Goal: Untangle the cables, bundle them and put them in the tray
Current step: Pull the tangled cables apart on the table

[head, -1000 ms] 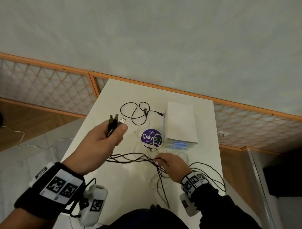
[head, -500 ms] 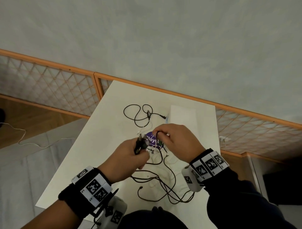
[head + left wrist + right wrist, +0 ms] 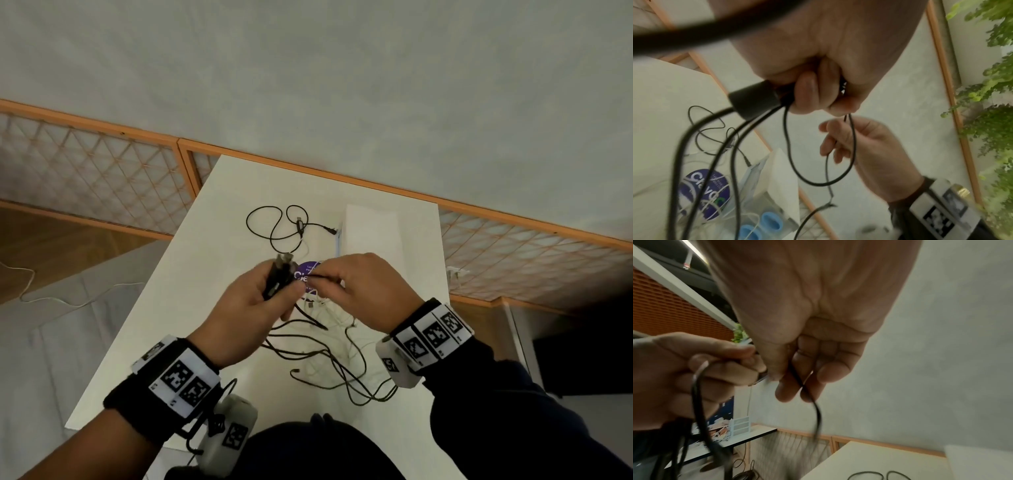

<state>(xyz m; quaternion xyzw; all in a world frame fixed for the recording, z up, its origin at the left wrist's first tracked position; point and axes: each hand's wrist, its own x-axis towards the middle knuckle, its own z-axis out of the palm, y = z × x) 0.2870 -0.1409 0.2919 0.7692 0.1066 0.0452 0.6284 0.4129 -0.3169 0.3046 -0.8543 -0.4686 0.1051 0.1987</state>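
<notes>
My left hand (image 3: 279, 291) is raised over the white table (image 3: 191, 308) and grips a bunch of black cable ends with plugs (image 3: 280, 270); their strands hang to a black tangle (image 3: 329, 359) on the table. My right hand (image 3: 317, 279) is right beside it and pinches a thin black strand (image 3: 853, 138) that loops down from the left hand's fingers (image 3: 813, 92). In the right wrist view the strand (image 3: 812, 399) runs between the right fingers (image 3: 789, 389). A white tray (image 3: 373, 233) stands at the far right.
A separate black cable (image 3: 274, 226) lies coiled at the far side of the table. A purple round label (image 3: 308, 269) and thin white cables (image 3: 329, 308) lie under the hands. Blue-capped items (image 3: 770, 220) sit at the tray's near end. Floor drops off left and right.
My right hand has come up from the tangle on the table with a strand and met the left hand. The left hand has moved right and forward with its plugs.
</notes>
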